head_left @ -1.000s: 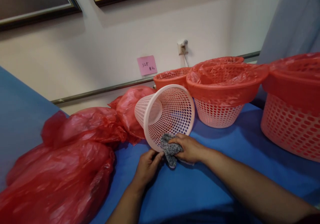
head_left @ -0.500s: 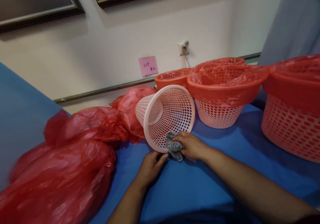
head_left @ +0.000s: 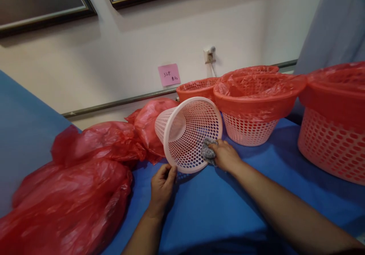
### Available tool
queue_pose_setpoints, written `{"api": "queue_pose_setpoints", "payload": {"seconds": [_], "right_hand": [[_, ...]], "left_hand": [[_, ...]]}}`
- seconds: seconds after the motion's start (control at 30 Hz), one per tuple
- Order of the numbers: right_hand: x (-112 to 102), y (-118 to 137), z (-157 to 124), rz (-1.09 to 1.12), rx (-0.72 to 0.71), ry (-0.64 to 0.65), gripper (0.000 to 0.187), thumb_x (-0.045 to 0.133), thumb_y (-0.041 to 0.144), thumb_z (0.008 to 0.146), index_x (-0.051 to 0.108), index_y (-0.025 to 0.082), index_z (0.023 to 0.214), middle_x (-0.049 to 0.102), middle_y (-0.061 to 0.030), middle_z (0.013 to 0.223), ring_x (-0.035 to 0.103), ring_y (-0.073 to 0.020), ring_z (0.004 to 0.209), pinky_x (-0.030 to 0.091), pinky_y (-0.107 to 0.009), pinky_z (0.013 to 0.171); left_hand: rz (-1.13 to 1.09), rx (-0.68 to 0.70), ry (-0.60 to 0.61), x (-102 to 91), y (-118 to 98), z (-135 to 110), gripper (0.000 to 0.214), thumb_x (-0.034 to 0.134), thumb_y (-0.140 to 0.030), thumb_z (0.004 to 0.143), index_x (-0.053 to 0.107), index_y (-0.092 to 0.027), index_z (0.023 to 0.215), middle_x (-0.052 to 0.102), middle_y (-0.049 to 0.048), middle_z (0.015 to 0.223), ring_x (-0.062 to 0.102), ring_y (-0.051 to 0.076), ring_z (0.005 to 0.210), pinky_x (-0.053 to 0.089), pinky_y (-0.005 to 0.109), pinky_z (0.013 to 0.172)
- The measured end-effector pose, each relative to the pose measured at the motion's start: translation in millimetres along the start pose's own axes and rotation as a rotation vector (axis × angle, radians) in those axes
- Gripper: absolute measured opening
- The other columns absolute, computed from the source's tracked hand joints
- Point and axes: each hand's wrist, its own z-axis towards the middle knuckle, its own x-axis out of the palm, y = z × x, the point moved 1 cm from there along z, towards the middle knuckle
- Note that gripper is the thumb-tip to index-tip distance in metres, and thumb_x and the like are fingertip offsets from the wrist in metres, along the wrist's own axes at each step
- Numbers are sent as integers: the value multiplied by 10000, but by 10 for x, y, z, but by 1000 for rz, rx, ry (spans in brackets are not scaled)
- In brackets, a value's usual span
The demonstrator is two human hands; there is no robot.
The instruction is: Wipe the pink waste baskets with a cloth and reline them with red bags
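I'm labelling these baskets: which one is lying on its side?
The pale pink basket that the gray cloth in the right hand touches; it alone is tipped over, while the other baskets stand upright.

Straight-on access to the mouth of the tipped pink basket (head_left: 186, 139) is left open over bare blue cloth (head_left: 194, 213), between the forearms. Its lower rim is occupied at left by the left hand (head_left: 162, 182), at lower right by the right hand (head_left: 226, 155) and grey rag (head_left: 208, 151). Left approach is blocked by red bags (head_left: 71, 198); right, by the middle lined basket (head_left: 248, 127), set close beside. Rear is bounded by the wall (head_left: 128, 53).
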Motion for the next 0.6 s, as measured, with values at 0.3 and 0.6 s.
{"api": "queue_pose_setpoints", "payload": {"seconds": [0.3, 0.6], "right_hand": [[92, 259, -118, 298, -334, 135, 517, 750, 241, 781, 669, 268, 1291, 619, -58, 1160, 594, -207, 1061, 465, -308, 954], [100, 168, -82, 221, -224, 59, 426, 661, 166, 830, 706, 279, 1238, 621, -92, 1144, 591, -236, 1039, 473, -360, 940]], "left_hand": [[93, -74, 374, 149, 74, 1, 341, 607, -464, 909, 682, -175, 744, 655, 5, 626, 588, 152, 560, 477, 255, 574], [124, 113, -21, -10, -11, -20, 359, 629, -440, 892, 557, -193, 641, 494, -55, 556, 449, 105, 528, 392, 219, 545]]}}
